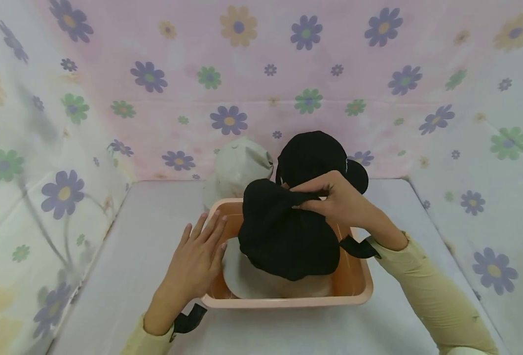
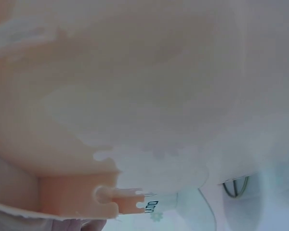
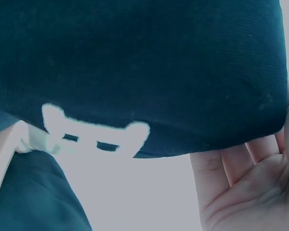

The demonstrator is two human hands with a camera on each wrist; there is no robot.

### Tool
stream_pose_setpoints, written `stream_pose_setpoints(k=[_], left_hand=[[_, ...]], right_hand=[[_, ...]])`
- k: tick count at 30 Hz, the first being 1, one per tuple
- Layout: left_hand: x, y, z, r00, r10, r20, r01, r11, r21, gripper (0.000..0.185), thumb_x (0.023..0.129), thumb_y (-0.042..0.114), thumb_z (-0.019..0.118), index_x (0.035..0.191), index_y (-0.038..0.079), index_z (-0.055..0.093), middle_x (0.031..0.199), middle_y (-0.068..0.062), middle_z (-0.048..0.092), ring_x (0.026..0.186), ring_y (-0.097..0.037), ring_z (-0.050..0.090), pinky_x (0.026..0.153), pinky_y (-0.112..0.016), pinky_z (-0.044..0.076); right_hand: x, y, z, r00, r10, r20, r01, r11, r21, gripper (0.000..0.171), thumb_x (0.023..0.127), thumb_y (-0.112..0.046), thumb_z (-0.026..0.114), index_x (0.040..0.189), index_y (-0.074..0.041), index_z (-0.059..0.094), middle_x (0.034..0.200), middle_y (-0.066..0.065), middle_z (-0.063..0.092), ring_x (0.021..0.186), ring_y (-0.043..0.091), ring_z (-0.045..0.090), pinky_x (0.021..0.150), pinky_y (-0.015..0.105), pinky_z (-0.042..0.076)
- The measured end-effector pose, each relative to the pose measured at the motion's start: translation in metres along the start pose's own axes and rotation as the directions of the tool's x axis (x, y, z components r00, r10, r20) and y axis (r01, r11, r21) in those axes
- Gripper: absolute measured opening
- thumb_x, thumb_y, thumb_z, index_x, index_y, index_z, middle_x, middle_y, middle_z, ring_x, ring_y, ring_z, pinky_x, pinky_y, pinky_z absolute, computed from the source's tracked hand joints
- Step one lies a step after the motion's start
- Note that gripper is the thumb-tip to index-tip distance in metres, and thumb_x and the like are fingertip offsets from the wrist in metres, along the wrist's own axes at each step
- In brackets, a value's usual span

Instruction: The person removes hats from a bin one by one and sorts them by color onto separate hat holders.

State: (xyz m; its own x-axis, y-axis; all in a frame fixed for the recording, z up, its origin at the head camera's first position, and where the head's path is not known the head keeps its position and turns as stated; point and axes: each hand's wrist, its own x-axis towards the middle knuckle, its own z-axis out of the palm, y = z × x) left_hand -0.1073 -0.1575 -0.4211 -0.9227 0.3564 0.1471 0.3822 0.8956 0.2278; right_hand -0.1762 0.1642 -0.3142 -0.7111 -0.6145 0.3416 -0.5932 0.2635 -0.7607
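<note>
A peach plastic basin (image 1: 359, 291) sits on the grey table. My right hand (image 1: 332, 199) pinches the top of a black cap (image 1: 283, 236) that hangs over the basin; in the right wrist view the black cap (image 3: 135, 72) fills the top, with my fingers (image 3: 241, 178) curled under its edge. A pale cap (image 1: 252, 281) lies inside the basin beneath it. My left hand (image 1: 199, 256) rests flat with straight fingers on the basin's left rim. The left wrist view shows only the basin's wall (image 2: 135, 96) close up.
Behind the basin stand a second black cap (image 1: 315, 153) and a beige cap (image 1: 239, 165) against the back wall. Flowered cloth walls (image 1: 261, 74) enclose the table (image 1: 124, 266) on three sides.
</note>
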Motion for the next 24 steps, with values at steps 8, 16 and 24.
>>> stream_pose_setpoints(k=[8,16,24], left_hand=[[0.002,-0.001,-0.001,0.999,0.037,-0.023,-0.037,0.999,0.005,0.056,0.109,0.03,0.043,0.159,0.01,0.032,0.167,-0.01,0.026,0.154,-0.039,0.02,0.12,-0.065,0.019],[0.001,-0.001,-0.001,0.999,0.043,-0.028,-0.044,0.998,-0.036,0.056,0.109,0.029,0.04,0.16,0.01,0.03,0.167,-0.011,0.027,0.155,-0.038,0.017,0.121,-0.064,0.017],[0.0,-0.002,0.0,0.997,0.052,-0.056,-0.055,0.997,-0.056,0.055,0.108,0.025,0.044,0.159,0.008,0.034,0.165,-0.013,0.03,0.154,-0.039,0.02,0.12,-0.065,0.021]], right_hand=[[-0.001,-0.024,-0.035,0.968,-0.12,-0.219,0.11,0.992,-0.06,0.031,0.081,0.021,0.071,0.108,0.006,0.077,0.102,-0.015,0.075,0.084,0.005,0.073,0.074,0.018,0.058],[-0.001,-0.047,-0.072,0.87,-0.228,-0.437,0.111,0.955,-0.277,0.026,0.083,0.017,0.071,0.102,0.002,0.08,0.098,-0.005,0.078,0.083,0.002,0.074,0.068,0.013,0.054],[0.012,-0.021,-0.109,0.825,-0.208,-0.526,0.049,0.953,-0.3,0.019,0.089,0.009,0.07,0.106,0.006,0.078,0.096,-0.01,0.078,0.077,-0.001,0.073,0.076,0.014,0.056]])
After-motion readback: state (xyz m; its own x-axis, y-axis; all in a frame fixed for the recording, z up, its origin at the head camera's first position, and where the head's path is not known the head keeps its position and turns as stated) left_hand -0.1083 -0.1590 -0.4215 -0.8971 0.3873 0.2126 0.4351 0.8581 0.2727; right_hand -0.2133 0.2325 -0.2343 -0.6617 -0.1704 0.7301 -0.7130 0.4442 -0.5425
